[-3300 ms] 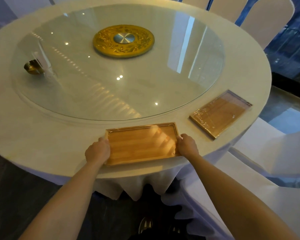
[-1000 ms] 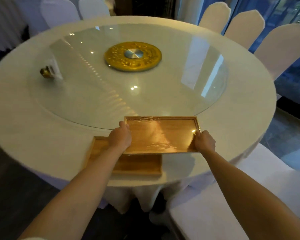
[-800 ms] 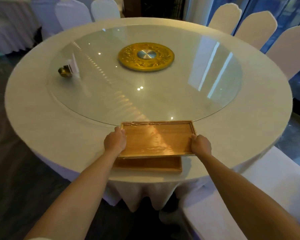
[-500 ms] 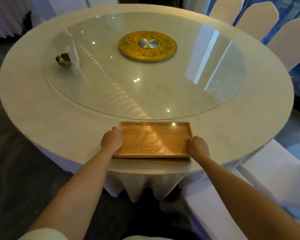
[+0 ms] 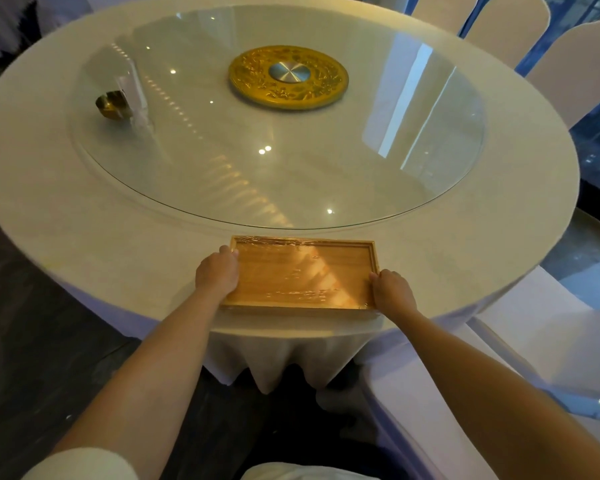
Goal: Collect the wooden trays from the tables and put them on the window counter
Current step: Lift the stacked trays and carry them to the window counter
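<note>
Two hands' fingers (image 5: 230, 251) at opposite short ends of wooden tray (image 5: 302, 273).

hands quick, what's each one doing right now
Left hand: closed on the left end of the wooden tray.
Right hand: closed on the tray's right end, near corner.

The wooden tray (image 5: 303, 271) at six o'clock is warm honey-orange with fine straight grain, and its clear film wrap shows pale glinting streaks. The desk (image 5: 42, 188) is creamy off-white, and its cloth skirt (image 5: 291, 362) is cream going lilac in shade. At twelve o'clock the disc (image 5: 288, 77) is gold with embossed floral relief around a brushed silver centre. At ten o'clock sits a brassy gold bowl (image 5: 111, 105). My sleeve (image 5: 80, 465) is white.
</note>
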The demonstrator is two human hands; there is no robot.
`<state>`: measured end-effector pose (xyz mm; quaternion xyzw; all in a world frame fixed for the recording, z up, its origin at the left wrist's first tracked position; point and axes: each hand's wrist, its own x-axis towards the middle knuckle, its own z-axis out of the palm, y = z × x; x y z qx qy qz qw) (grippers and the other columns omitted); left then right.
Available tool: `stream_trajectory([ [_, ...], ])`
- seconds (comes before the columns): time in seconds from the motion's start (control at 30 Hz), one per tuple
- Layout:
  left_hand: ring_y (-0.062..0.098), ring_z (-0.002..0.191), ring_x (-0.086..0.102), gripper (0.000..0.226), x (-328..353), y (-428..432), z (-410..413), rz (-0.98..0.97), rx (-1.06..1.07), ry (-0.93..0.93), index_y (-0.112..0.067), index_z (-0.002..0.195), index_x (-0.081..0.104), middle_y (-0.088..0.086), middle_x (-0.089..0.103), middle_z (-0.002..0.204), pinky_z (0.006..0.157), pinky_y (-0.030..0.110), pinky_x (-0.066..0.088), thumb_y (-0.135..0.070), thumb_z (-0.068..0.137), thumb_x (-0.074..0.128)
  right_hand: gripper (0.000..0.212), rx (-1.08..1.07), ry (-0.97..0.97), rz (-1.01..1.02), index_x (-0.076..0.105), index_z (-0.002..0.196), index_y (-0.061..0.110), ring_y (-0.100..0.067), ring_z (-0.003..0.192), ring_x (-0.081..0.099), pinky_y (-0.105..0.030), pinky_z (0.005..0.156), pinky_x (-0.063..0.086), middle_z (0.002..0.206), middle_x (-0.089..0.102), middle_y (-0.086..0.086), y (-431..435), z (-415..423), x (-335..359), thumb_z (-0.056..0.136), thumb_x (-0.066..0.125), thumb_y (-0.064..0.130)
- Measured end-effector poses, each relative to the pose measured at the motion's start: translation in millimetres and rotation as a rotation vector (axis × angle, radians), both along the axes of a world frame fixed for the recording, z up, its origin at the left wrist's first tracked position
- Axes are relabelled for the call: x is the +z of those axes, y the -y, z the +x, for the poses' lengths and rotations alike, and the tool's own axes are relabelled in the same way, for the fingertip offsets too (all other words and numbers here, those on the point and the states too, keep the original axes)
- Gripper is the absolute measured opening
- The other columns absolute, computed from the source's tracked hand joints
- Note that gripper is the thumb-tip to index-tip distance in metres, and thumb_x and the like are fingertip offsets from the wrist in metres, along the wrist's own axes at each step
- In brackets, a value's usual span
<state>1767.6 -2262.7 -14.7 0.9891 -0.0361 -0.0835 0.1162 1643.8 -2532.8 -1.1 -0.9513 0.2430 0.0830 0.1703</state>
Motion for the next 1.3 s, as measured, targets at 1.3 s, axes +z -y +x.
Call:
stream_trajectory([
  [1.3,0.036,0.127,0.042,0.065,0.1,-3.3,-15.5,-0.705,0.381,-0.474,-0.002,0.137,0.04,0.018,0.046,0.14,0.103,0.042,0.035,-0.05,0.094,0.031,0.061,-0.529,0.001,0.809,0.043,0.134,0.0,-0.035,0.119,0.049,-0.042,0.1,0.04,0.135,0.047,-0.02,-11.1,-0.6,-1.0,0.095,0.03,0.046],
])
